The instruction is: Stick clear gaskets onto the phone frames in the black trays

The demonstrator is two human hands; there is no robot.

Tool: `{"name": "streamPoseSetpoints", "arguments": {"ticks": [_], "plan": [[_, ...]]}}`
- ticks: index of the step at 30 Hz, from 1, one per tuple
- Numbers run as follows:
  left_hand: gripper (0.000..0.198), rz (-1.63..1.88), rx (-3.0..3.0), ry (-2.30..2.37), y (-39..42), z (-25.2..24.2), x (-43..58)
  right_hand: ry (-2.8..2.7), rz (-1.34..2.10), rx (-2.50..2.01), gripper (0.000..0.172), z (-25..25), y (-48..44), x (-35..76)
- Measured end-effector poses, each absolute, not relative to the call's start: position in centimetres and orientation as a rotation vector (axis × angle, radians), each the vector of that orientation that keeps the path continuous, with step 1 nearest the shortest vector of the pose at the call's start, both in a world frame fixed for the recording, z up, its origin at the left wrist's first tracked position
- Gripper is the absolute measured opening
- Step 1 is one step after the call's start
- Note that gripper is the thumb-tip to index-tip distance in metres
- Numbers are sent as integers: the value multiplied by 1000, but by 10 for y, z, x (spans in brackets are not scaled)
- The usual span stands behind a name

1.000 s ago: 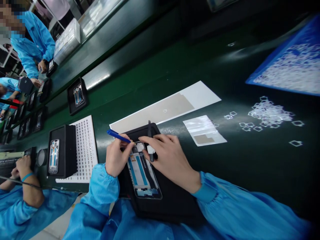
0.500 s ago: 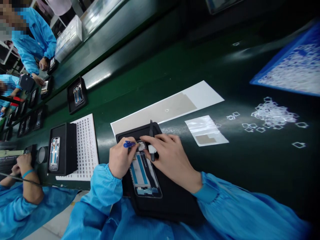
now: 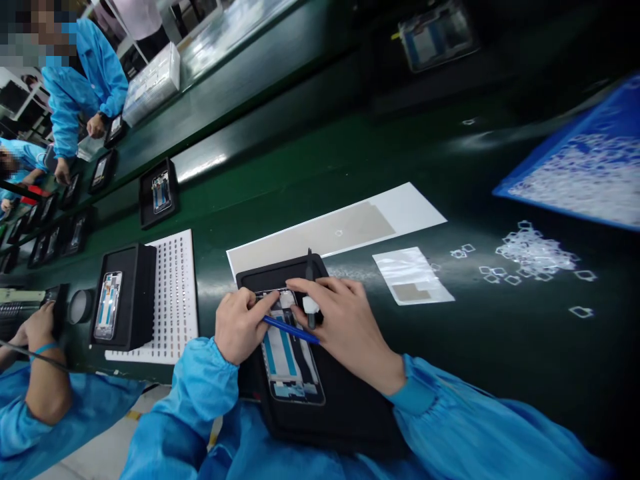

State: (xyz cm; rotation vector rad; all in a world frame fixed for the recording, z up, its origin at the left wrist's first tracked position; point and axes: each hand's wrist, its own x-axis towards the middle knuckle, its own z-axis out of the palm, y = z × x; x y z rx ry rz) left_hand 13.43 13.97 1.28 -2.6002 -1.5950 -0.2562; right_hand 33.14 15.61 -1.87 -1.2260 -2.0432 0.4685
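Observation:
A phone frame (image 3: 291,363) lies in a black holder (image 3: 327,400) at the near edge of the green belt. My left hand (image 3: 241,325) is closed around a blue stick (image 3: 293,330) that now lies across the frame, pointing right. My right hand (image 3: 345,327) rests on the frame's upper end, its fingers pressed down near the top corner, with black tweezers (image 3: 310,293) carrying a white tag held between the fingers.
A white sheet (image 3: 345,227), a small clear film (image 3: 413,275) and scattered clear square rings (image 3: 535,250) lie beyond. A blue tray (image 3: 575,167) sits far right. A second holder (image 3: 123,297) on a dotted white card (image 3: 173,293) stands left. Other workers in blue are at the left.
My left hand has swung the blue stick from pointing up and left to lying across the frame, pointing right. The view has tipped slightly downward.

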Motion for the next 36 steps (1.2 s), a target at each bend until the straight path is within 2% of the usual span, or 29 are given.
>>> {"name": "streamPoseSetpoints", "arguments": {"ticks": [5, 9, 14, 18, 20, 22, 25, 28, 36], "plan": [[33, -118, -2650, -1543, 146, 12, 137, -2036, 491, -1236, 25, -19, 157, 331], [30, -73, -2721, -1540, 151, 19, 139, -1957, 638, -1224, 22, -12, 158, 332], [39, -28, -2725, -1575, 153, 23, 131, -1477, 887, -1281, 21, 0, 160, 376], [36, -256, -2785, -1609, 152, 31, 134, -988, 966, -1407, 43, -1, 159, 442], [33, -370, -2809, -1494, 154, 36, 152, -860, 1031, -1428, 55, -4, 160, 465], [30, -313, -2875, -1297, 160, 38, 183, -799, 1135, -1431, 60, -8, 164, 475], [29, -57, -2992, -1031, 172, 29, 237, -794, 1227, -1409, 57, -14, 168, 474], [36, 122, -2985, -947, 182, 16, 272, -850, 1172, -1402, 50, -20, 169, 470], [40, 241, -2966, -931, 185, 8, 266, -1032, 1084, -1506, 43, -23, 164, 466]]}}
